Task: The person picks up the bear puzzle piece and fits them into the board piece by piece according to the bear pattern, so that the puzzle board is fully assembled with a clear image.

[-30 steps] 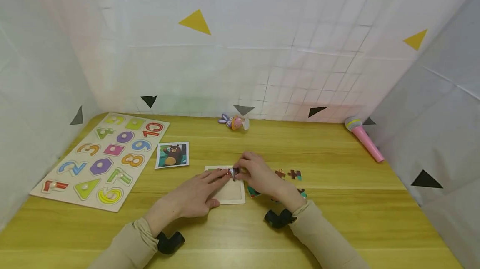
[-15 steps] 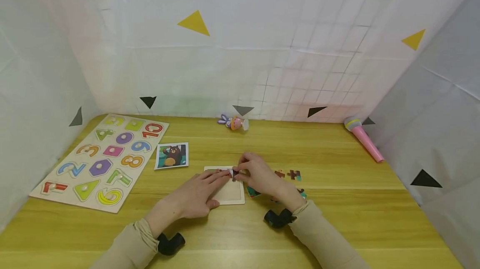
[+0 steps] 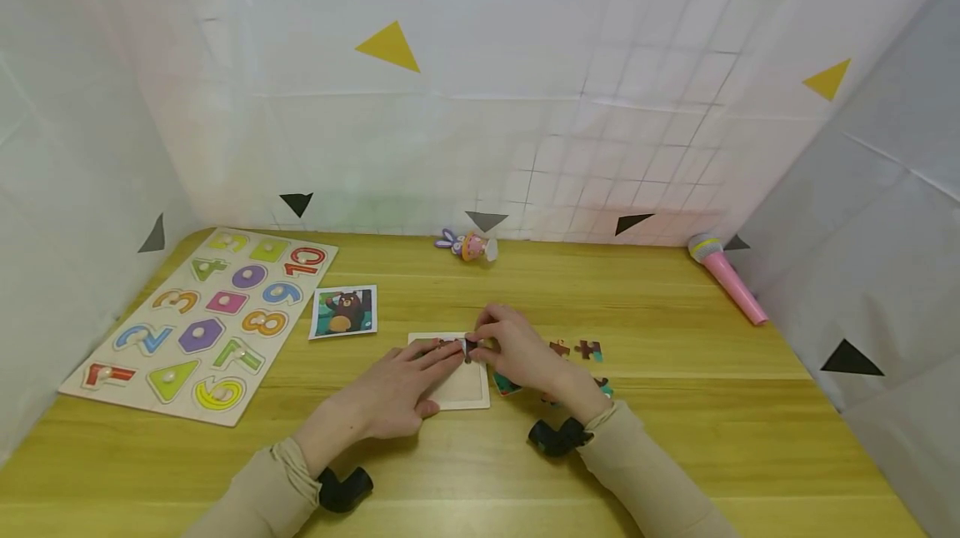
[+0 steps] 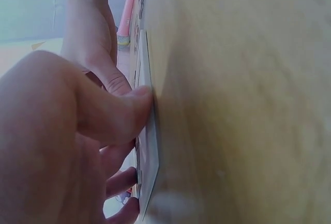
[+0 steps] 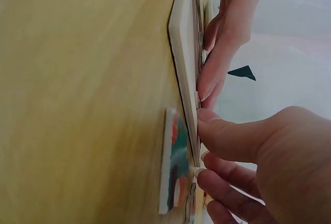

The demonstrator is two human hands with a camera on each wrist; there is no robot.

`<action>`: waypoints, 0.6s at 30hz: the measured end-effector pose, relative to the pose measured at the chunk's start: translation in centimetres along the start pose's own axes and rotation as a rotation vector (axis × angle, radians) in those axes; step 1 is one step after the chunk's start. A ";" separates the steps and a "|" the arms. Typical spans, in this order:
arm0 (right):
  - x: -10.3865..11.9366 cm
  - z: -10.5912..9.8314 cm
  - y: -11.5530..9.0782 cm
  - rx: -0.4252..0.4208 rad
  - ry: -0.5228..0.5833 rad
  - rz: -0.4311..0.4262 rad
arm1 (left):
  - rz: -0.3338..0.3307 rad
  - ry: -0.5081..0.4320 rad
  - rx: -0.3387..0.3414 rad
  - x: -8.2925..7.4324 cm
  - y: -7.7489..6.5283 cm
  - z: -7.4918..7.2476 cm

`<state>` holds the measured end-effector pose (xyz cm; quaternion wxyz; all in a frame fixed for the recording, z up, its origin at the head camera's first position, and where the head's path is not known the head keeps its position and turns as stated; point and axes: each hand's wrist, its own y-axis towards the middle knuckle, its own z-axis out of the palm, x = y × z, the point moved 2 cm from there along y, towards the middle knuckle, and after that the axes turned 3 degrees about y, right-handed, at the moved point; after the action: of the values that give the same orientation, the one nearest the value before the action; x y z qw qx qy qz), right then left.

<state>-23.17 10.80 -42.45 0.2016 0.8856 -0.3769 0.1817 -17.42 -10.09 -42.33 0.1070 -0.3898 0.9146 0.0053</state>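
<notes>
My left hand [image 3: 390, 392] lies over a small pale tray [image 3: 461, 392], its fingers extended over jigsaw pieces along the far edge. In the left wrist view, its thumb rests at the tray's near rim. At the far right corner of the tray, my right hand [image 3: 517, 351] pinches a dark jigsaw piece [image 3: 472, 350] between thumb and fingers, right beside the left fingertips. The near part of the tray shows bare wood. A teal jigsaw piece [image 5: 178, 167] lies on the table close to the tray's right side, partly under my right hand in the head view.
More loose jigsaw pieces [image 3: 588, 350] lie to the right, some hidden by the right wrist. A bear picture card [image 3: 345, 311] and a number puzzle board [image 3: 142, 395] are on the left. A rabbit toy [image 3: 472, 246] lies at the back, a pink microphone [image 3: 735, 286] at the far right.
The left fingertips have slid slightly right, toward the dark piece. My right hand stays at the tray's corner, with the piece nearly unmoved.
</notes>
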 end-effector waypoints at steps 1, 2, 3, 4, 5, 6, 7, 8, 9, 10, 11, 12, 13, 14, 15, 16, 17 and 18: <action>0.0 0.0 0.0 -0.002 0.001 -0.002 | -0.002 0.003 -0.001 0.0 0.0 0.0; 0.0 0.0 0.0 -0.003 0.002 -0.005 | -0.003 0.004 -0.004 0.0 0.0 0.1; 0.0 0.0 0.0 -0.004 0.004 -0.007 | -0.001 0.006 -0.010 0.0 0.0 0.0; 0.0 0.1 0.0 -0.004 0.008 -0.009 | -0.001 0.011 -0.012 0.0 0.0 0.0; 0.0 0.1 0.0 -0.005 0.013 -0.010 | -0.001 0.014 -0.016 -0.1 0.0 0.0; 0.0 0.1 0.0 -0.006 0.018 -0.009 | -0.005 0.017 -0.017 -0.1 0.0 0.0; 0.0 0.1 0.0 -0.006 0.024 -0.009 | -0.007 0.021 -0.018 -0.1 0.1 0.0; 0.0 0.1 0.0 -0.007 0.029 -0.008 | -0.009 0.027 -0.018 -0.2 0.1 0.0; 0.0 0.1 0.0 -0.008 0.034 -0.008 | -0.012 0.029 -0.019 -0.2 0.1 0.0; 0.0 0.1 0.0 -0.008 0.039 -0.006 | -0.018 0.033 -0.017 -0.3 0.1 0.0; 0.0 0.1 0.0 -0.007 0.044 -0.006 | -0.021 0.035 -0.018 -0.4 0.2 0.0; 0.0 0.1 0.0 -0.007 0.047 -0.005 | -0.024 0.034 -0.016 -0.4 0.2 -0.1; 0.0 0.1 0.0 -0.007 0.051 -0.006 | -0.024 0.038 -0.016 -0.5 0.2 -0.1; -0.1 0.1 0.0 -0.006 0.054 -0.005 | -0.023 0.041 -0.016 -0.5 0.2 -0.1; -0.1 0.1 0.0 -0.004 0.057 -0.005 | -0.022 0.042 -0.015 -0.6 0.2 -0.2; -0.1 0.1 0.0 -0.003 0.062 -0.003 | -0.019 0.047 -0.011 -0.7 0.2 -0.2; -0.1 0.1 0.0 -0.002 0.066 -0.003 | -0.012 0.045 -0.005 -0.7 0.2 -0.2; -0.2 0.1 0.0 -0.003 0.068 -0.003 | -0.008 0.040 0.004 -0.8 0.3 -0.2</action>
<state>-23.28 10.83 -42.61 0.2158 0.8791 -0.3688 0.2110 -17.11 -9.38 -42.00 0.0893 -0.3932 0.9151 -0.0047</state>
